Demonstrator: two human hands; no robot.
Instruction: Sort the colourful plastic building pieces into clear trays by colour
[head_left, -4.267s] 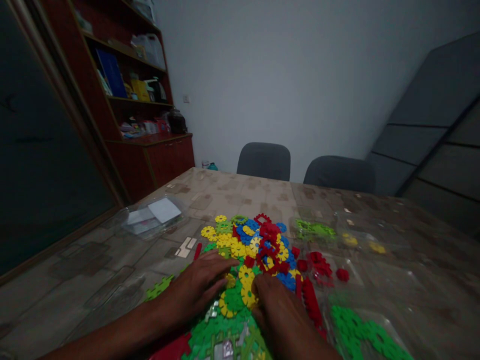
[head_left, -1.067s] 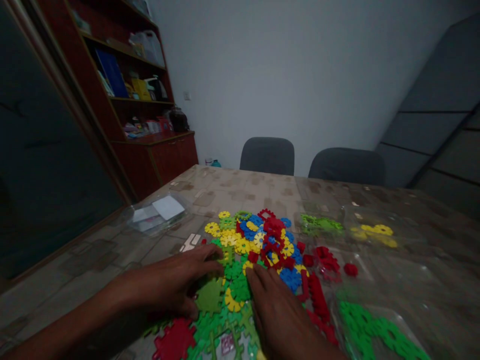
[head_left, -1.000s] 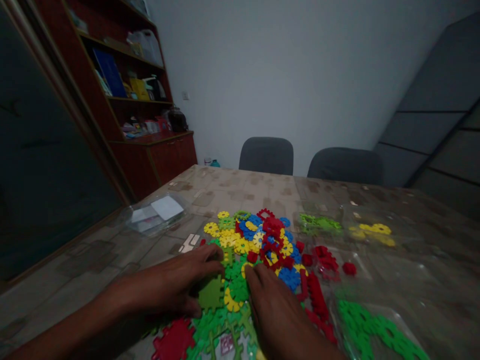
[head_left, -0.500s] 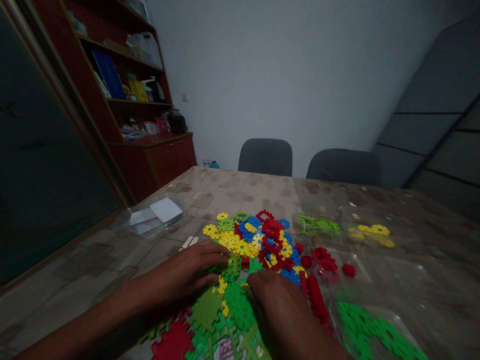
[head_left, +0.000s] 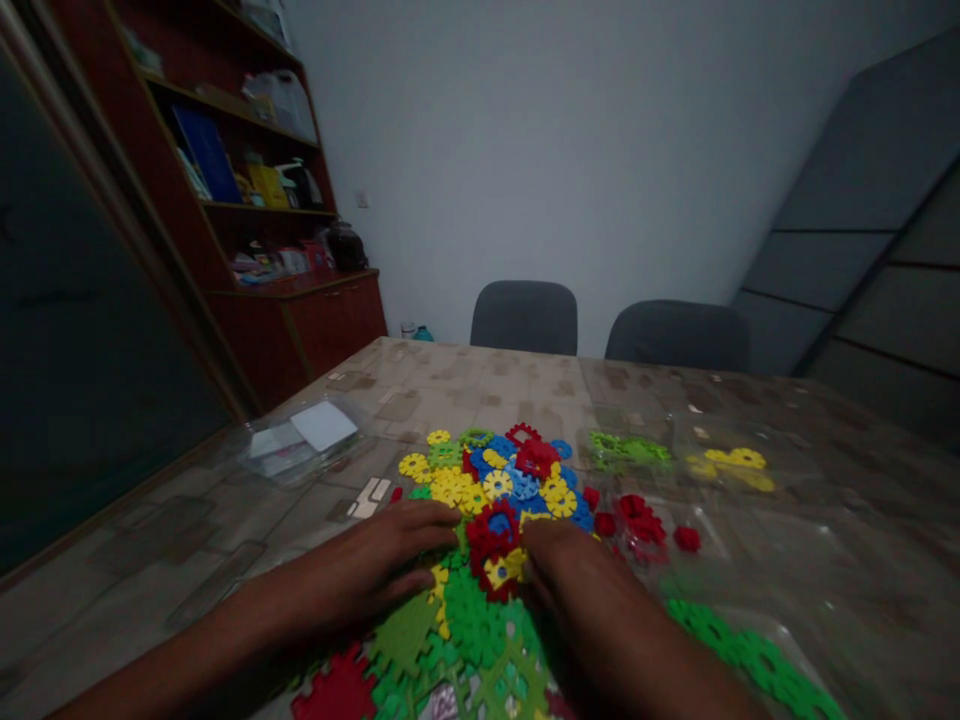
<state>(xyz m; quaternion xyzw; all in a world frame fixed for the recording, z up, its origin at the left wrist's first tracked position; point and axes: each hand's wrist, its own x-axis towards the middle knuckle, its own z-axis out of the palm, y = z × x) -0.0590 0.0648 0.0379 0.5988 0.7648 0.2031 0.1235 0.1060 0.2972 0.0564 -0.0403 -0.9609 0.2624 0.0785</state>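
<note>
A heap of plastic gear pieces lies on the patterned table: yellow ones [head_left: 451, 485], blue ones [head_left: 523, 484], green ones [head_left: 472, 620] and a large red one [head_left: 337, 688] near the bottom. My left hand [head_left: 409, 545] rests at the left side of the heap, fingers apart and nothing seen in them. My right hand [head_left: 566, 560] is at the heap's right side, its curled fingertips against the pieces; what they hold, if anything, is hidden. Red gears [head_left: 491, 535] with a small yellow piece [head_left: 504, 571] lie between the two hands.
Clear trays hold lime green [head_left: 630, 449], yellow [head_left: 739, 460], red [head_left: 642, 525] and green pieces [head_left: 757, 655] on the right. A clear package with white cards [head_left: 324, 426] lies at the left. Two grey chairs [head_left: 524, 315] stand behind the table [head_left: 487, 380].
Red gears and a yellow piece have come nearer, into the space between my hands. My right hand has shifted slightly right. The view has moved a little.
</note>
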